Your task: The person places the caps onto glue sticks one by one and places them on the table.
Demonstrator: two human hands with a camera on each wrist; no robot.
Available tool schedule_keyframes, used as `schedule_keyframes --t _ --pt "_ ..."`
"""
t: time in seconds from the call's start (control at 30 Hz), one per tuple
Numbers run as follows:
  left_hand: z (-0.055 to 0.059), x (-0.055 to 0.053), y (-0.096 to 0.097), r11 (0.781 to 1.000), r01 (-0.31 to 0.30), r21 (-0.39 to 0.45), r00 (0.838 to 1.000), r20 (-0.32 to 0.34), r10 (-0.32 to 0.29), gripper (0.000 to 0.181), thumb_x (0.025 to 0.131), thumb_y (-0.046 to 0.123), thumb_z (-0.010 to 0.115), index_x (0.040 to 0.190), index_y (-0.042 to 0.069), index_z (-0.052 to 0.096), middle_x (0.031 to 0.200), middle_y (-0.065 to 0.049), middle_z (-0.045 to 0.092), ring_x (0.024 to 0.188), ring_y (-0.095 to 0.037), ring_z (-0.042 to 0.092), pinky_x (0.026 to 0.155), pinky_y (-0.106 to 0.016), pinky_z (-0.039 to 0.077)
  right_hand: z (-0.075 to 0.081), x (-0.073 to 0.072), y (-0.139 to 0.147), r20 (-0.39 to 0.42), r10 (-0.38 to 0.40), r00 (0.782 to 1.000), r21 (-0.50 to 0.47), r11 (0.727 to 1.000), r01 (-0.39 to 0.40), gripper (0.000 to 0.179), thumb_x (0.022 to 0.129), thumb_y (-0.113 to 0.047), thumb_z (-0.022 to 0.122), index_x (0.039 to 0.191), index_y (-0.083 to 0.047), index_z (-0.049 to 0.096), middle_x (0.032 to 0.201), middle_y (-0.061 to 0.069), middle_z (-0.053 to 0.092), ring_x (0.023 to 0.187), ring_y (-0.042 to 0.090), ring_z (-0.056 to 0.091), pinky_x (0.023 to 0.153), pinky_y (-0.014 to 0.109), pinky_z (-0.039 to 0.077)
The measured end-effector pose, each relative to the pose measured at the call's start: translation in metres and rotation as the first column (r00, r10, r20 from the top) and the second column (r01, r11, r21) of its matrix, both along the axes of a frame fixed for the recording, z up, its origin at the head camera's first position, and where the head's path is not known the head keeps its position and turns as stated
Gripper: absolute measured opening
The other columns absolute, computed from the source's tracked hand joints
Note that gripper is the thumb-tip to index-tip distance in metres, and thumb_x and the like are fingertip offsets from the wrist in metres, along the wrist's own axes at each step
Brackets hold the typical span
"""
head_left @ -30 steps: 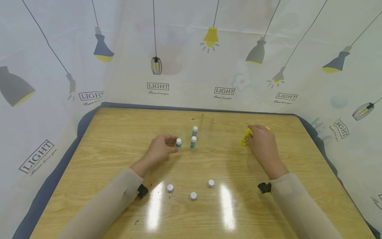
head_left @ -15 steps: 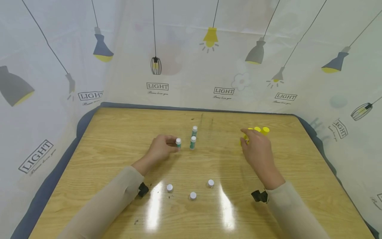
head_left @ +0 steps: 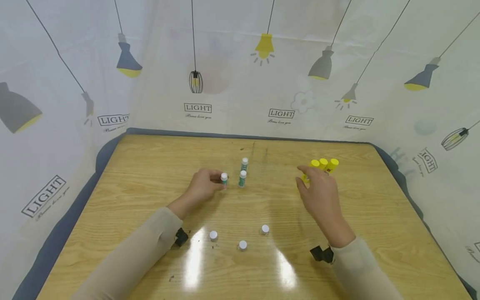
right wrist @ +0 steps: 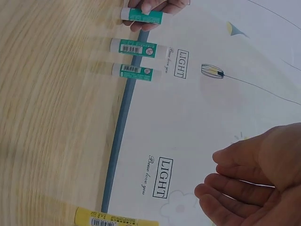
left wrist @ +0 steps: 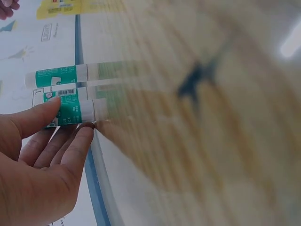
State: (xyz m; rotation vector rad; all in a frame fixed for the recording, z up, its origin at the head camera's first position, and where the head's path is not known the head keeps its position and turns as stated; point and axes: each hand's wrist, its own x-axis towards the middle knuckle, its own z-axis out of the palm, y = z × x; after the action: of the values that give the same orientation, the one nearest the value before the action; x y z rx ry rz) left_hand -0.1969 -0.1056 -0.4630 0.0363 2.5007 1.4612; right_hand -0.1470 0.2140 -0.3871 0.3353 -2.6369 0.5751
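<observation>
My left hand [head_left: 204,184] pinches a green glue stick [head_left: 224,180] with a white cap between thumb and fingers, the stick upright on the table. In the left wrist view the thumb lies across the green label of this glue stick [left wrist: 70,112]. Two more green glue sticks, a nearer one [head_left: 242,180] and a farther one [head_left: 245,163], stand upright just to its right. On the right side my right hand [head_left: 321,193] is held with thumb and fingers apart and nothing between them. Beside and behind it stand several yellow glue sticks [head_left: 332,165], partly hidden by the hand.
Three small white round caps [head_left: 243,245] lie in a loose triangle on the near part of the wooden table [head_left: 142,175]. A white cloth backdrop [head_left: 240,91] printed with lamps rises behind the table's dark-edged far side and along both sides.
My right hand has let go of the yellow glue stick and drawn back left and toward me, so more yellow sticks show. My left hand keeps its hold in place.
</observation>
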Motion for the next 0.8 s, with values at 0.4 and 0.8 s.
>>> schedule_keyframes --t 0.4,0.8 --pt "0.002 0.004 -0.003 1.0 0.015 0.026 1.0 -0.012 -0.014 0.032 0.089 0.008 0.078 0.12 0.011 0.073 0.117 -0.005 0.074 0.113 -0.025 0.067 0.102 -0.044 0.054 -0.005 0.007 -0.005 0.008 0.002 1.0 -0.025 1.0 -0.002 0.029 0.091 -0.011 0.075 0.119 -0.001 0.072 0.11 0.02 0.074 0.089 0.035 0.072 0.069 0.051 0.061" --pt "0.007 0.007 -0.003 0.999 0.022 0.034 0.999 -0.033 -0.021 0.033 0.091 0.012 0.076 0.124 0.012 0.071 0.121 -0.006 0.072 0.116 -0.026 0.067 0.103 -0.044 0.054 -0.01 0.01 -0.008 0.07 -0.003 0.998 -0.032 0.999 0.006 0.033 0.093 -0.014 0.074 0.123 -0.003 0.07 0.117 0.018 0.073 0.099 0.037 0.071 0.081 0.054 0.06"
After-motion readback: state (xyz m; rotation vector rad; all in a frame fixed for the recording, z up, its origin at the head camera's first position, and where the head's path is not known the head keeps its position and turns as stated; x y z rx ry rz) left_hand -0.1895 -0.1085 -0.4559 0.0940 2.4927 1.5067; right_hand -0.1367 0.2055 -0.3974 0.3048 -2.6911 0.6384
